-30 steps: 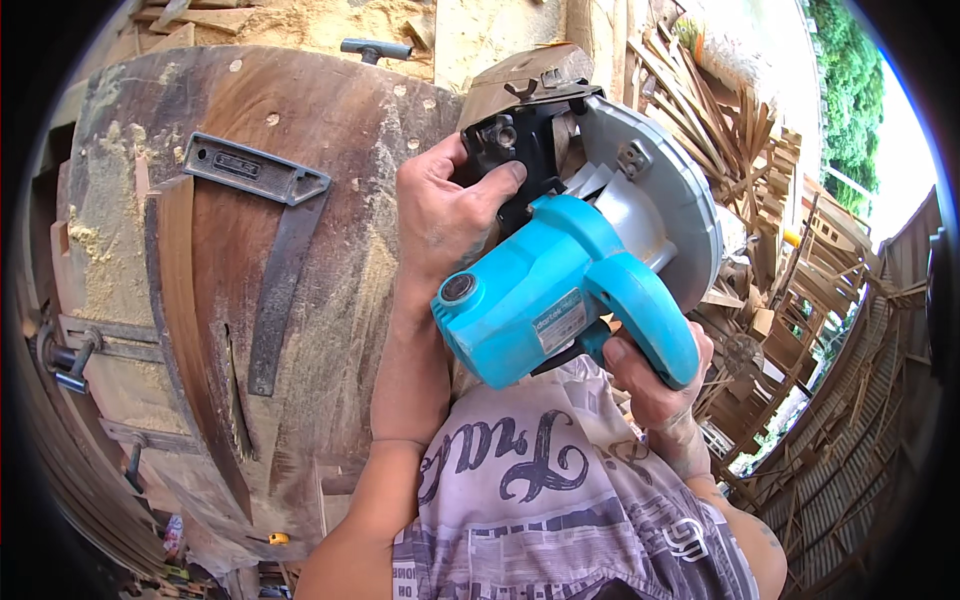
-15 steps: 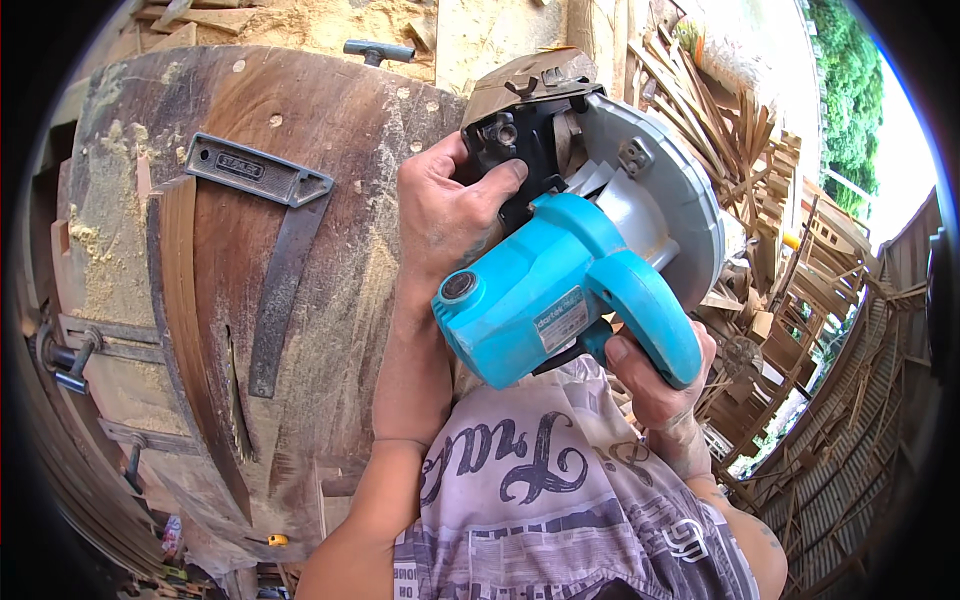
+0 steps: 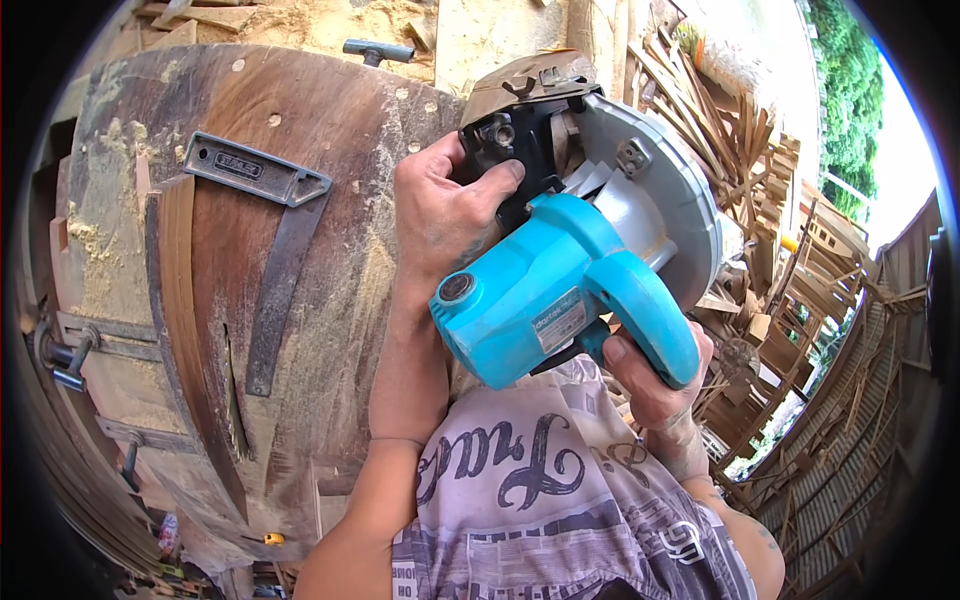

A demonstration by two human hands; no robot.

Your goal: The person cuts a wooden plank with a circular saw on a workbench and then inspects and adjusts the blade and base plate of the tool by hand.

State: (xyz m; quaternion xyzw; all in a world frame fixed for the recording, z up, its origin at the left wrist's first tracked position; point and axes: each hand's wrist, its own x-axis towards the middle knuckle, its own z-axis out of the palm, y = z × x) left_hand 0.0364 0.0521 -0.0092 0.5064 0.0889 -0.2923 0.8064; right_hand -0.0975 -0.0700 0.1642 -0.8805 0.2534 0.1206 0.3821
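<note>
At the far left, a metal vise handle (image 3: 65,362) sticks out from the edge of the desk (image 3: 330,130), a broad brown wooden top dusted with pale sawdust (image 3: 95,240) along its left side. A curved strip of wood (image 3: 185,330) lies on the top, running from the upper left down toward the lower edge, and just right of it rests a metal try square (image 3: 270,230), its stock angled across the upper part and its long blade pointing down. Near the desk's far edge a small grey T-shaped handle (image 3: 376,49) stands up. Right of the square, the left hand (image 3: 445,215) comes up from the lower edge on a bare forearm; its fingers are curled shut around the black front part of the circular saw (image 3: 570,270), the thumb pressed on top. The saw is held up off the desk, in front of the person's chest, tilted so its turquoise motor housing faces the camera and its grey round blade guard (image 3: 670,190) and dusty base plate (image 3: 525,75) point away and up. The right hand (image 3: 655,385) is closed around the turquoise rear handle from beneath, fingers wrapped tight. Below the saw is the person's printed grey shirt (image 3: 540,500). At the far right, stacks of wooden slats (image 3: 730,130) pile up beside a fence (image 3: 860,420).
</note>
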